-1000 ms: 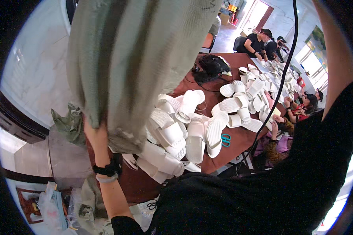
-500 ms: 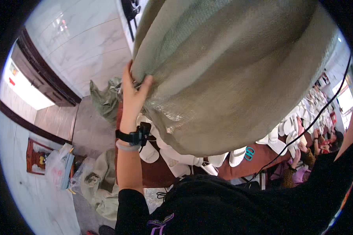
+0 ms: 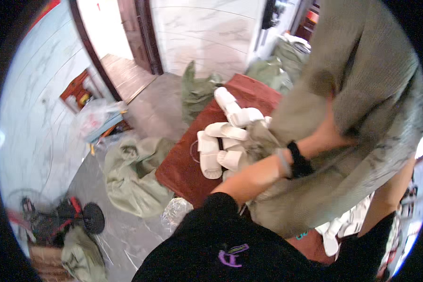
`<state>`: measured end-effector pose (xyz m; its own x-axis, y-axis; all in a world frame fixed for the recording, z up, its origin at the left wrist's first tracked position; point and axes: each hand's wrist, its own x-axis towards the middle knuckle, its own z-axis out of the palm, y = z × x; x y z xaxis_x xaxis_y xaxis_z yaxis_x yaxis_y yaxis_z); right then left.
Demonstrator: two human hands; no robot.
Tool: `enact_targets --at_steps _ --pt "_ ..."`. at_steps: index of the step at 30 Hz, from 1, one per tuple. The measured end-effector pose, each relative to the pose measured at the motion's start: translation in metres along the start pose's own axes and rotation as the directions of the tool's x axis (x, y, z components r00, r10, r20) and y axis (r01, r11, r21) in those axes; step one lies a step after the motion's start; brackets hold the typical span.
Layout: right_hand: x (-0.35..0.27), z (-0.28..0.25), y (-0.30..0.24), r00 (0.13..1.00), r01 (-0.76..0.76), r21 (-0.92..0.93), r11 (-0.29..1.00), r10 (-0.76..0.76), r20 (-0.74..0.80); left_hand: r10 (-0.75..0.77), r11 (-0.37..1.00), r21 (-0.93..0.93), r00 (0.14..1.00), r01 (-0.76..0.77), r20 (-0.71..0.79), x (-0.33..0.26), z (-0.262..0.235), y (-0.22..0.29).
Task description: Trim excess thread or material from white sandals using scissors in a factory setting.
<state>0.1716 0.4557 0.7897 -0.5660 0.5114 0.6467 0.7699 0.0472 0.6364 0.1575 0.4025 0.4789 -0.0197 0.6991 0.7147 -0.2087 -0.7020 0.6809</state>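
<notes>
**Sack raised over the table, slippers partly out**

Over the red-brown table (image 3: 183, 171), the left hand (image 3: 331, 136) presses into the side of a big grey-green woven sack (image 3: 357, 94), its fingers sunk in a fold of the cloth and seemingly gripping it; a black wristband sits just behind it. The right hand is not in view, so I cannot tell what it does; only a forearm shows at the right edge, under the sack.

The sack is held up and tilted, its mouth low over the table. White slippers (image 3: 221, 141) lie in a loose heap just beside that mouth, and more white ones show under the sack at lower right. Judging by its bulk, the sack is not yet empty, so the tipping-out looks partway done.

Further out, crumpled green sacks (image 3: 131, 176) lie on the grey floor beside the table.
</notes>
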Motion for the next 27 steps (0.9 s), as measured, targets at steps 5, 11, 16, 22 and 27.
enact_targets --at_steps 5,11,16,22,27 --pt "-0.014 0.008 -0.060 0.994 0.112 0.139 0.984 -0.113 -0.001 -0.173 0.985 -0.034 0.974 0.170 -0.147 -0.016 -0.030 0.006" --pt "-0.060 0.054 -0.093 0.977 0.192 0.218 0.957 -0.207 0.048 -0.355 0.786 0.263 0.757 0.559 -0.549 -0.051 -0.153 0.014" --pt "-0.116 0.127 -0.116 0.909 0.354 0.654 0.669 -0.410 -0.073 -0.341 0.437 0.307 0.471 0.846 -0.813 -0.045 -0.354 0.083" --pt "-0.254 0.115 -0.155 0.509 -0.826 0.377 -0.418 -0.841 0.182 -0.134 -0.068 0.129 0.119 0.989 -0.984 -0.216 -0.576 0.282" --pt "-0.314 0.128 -0.162 0.397 -0.914 0.230 -0.335 -0.858 0.326 0.158 -0.473 -0.147 -0.081 0.869 -0.984 -0.432 -0.630 0.473"
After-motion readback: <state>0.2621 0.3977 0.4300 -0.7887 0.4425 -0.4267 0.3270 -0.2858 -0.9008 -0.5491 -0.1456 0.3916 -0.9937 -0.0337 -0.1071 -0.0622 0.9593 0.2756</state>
